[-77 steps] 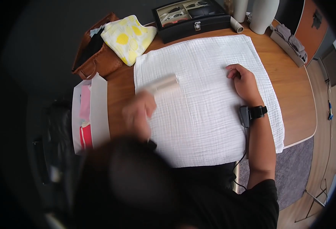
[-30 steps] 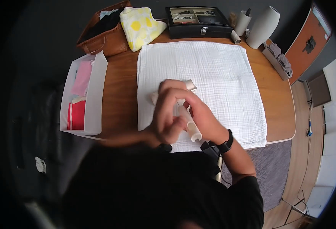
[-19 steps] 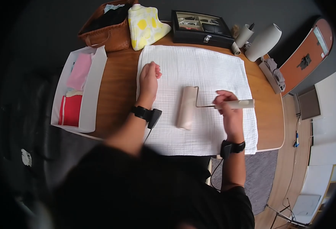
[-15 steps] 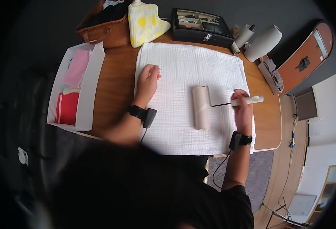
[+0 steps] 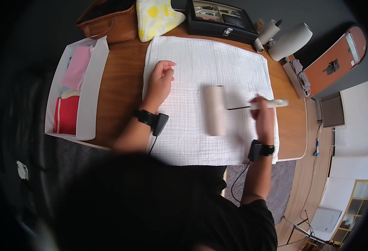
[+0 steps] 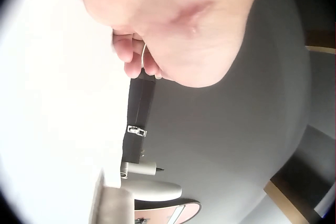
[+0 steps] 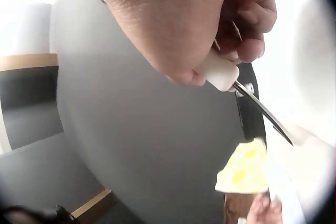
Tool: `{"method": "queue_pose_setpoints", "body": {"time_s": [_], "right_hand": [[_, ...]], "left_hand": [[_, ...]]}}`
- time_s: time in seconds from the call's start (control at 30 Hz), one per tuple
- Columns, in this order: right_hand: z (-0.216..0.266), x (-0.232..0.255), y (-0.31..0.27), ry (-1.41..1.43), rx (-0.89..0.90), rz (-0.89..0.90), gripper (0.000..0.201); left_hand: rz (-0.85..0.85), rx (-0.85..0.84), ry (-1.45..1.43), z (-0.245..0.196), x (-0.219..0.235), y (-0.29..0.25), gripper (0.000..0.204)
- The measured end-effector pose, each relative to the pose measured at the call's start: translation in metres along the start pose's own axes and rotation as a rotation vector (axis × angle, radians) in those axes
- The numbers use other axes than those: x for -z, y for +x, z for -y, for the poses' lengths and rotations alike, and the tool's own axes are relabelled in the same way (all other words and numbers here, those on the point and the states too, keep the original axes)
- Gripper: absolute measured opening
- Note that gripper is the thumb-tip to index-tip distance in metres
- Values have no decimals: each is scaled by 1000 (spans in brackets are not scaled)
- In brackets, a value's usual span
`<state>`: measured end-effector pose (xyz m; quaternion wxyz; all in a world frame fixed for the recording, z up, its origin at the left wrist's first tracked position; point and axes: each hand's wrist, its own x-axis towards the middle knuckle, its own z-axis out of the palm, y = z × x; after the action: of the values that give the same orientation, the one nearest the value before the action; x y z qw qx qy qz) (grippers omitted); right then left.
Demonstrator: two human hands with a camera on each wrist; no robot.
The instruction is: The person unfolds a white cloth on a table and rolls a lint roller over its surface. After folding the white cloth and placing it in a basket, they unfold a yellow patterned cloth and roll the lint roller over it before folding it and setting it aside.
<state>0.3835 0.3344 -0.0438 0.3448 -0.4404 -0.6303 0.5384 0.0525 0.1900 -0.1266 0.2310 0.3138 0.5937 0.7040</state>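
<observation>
My right hand (image 5: 264,119) grips the pale handle (image 7: 219,73) of a lint roller (image 5: 214,111). A thin dark metal rod (image 7: 262,109) joins the handle to the wide beige roll. The roll stands over the right half of a white crinkled cloth (image 5: 192,54) on the table, its long side running front to back, slightly blurred. At the cloth's left side my left hand (image 5: 159,85) rests with loosely bent fingers and holds nothing. The left wrist view shows its palm side, with the fingers (image 6: 123,48) curled near the white surface.
A white box (image 5: 85,113) with folded pink and red clothes stands left on the wooden table (image 5: 119,79). Behind are a brown basket (image 5: 115,27), a yellow-spotted cloth (image 5: 156,19), a black glasses case (image 5: 221,31) and a white vase (image 5: 292,42). A grey box (image 5: 296,77) stands right.
The lint roller has passed from my left hand, through both hands, to my right. Its roll moved right over the cloth, then slightly back left. My left hand is back at the cloth's left.
</observation>
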Motion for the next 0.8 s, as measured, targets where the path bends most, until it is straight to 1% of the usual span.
{"method": "queue_pose_setpoints", "body": {"time_s": [0.07,0.1,0.2,0.27,0.3,0.33,0.37,0.4,0.43,0.47,0.5,0.53,0.57,0.6,0.67,0.77,0.8], "right_hand": [[14,-38,-19,-1,-110,212,37],[16,-50,-23,-80,-118,282,35],[27,-78,-28,-36,-126,329,34],[29,-67,-12,-72,-89,314,33],[22,-58,-1,-23,-88,242,30],[12,-39,16,0,-58,203,26],[-2,-17,34,12,-11,124,23],[-14,11,49,-3,38,56,24],[-33,41,67,26,114,-72,28],[-42,72,79,31,152,-158,27],[-53,107,91,83,131,-239,25],[-52,124,92,132,175,-358,25],[-44,140,88,120,140,-470,24],[-53,166,94,199,152,-501,24],[-43,187,85,155,86,-497,25],[-34,171,81,59,12,-531,26],[-31,160,78,50,2,-459,26]], "left_hand": [[3,16,-47,-3,1,0,17],[12,20,-72,-3,3,0,18],[31,50,-153,-8,8,0,21],[48,68,-189,-11,9,0,21],[56,72,-200,-11,9,-1,22],[62,77,-213,-11,9,-1,22],[70,64,-191,-11,8,-2,22],[78,51,-170,-10,7,-1,22],[84,39,-150,-9,6,-1,21],[84,56,-139,-10,6,-2,22],[82,73,-128,-13,5,-3,22],[80,90,-115,-14,5,-3,22],[70,87,-113,-12,5,-3,21],[61,86,-109,-8,5,-2,20],[37,78,-85,-5,4,-1,20],[-3,74,-49,-6,-1,-1,21],[-15,80,-47,-8,-2,-2,21]]}}
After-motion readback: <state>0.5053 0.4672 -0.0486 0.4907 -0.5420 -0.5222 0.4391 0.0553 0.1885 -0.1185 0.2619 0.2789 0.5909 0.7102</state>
